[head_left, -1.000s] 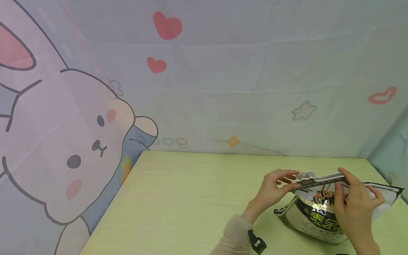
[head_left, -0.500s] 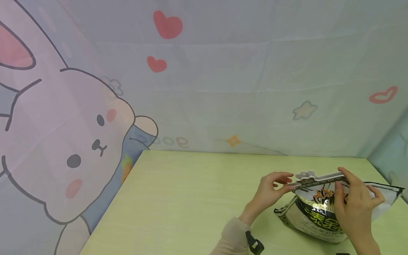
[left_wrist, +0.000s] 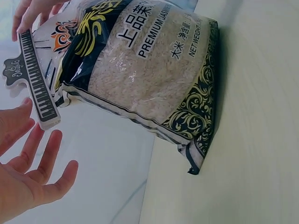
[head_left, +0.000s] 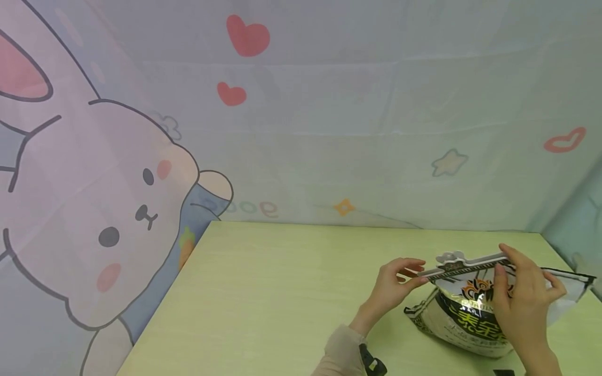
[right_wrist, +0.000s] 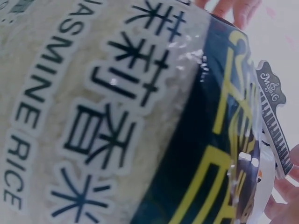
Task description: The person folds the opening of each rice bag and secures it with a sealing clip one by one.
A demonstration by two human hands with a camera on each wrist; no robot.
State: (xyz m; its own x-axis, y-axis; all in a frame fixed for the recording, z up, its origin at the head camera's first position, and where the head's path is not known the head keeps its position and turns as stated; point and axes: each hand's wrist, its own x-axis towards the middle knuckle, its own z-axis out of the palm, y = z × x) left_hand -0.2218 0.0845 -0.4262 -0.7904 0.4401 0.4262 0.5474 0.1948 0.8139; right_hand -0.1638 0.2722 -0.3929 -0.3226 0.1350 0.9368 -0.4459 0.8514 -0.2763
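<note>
A bag of jasmine rice (head_left: 470, 321) with a black, gold and white front lies on the table at the right. A long clip (head_left: 454, 266) with piano-key print and "Music" lettering lies across its white upper part. My right hand (head_left: 524, 303) holds the clip's right end and the bag film between thumb and fingers. At the other end, my left hand (head_left: 392, 287) lightly pinches the clip's tip. In the left wrist view, its other fingers (left_wrist: 67, 179) spread away from the clip. The bag hides most of the right hand in the right wrist view.
A pale green tabletop (head_left: 282, 282) stretches to the left of the bag. Behind it hangs a cloth backdrop (head_left: 329, 156) printed with a rabbit and hearts. The bag's loose upper corner (head_left: 583, 282) points right, near the table's right edge.
My left hand has slid left along the clip to its tip, uncovering more of the left end. The right hand, clip and bag stay nearly in place.
</note>
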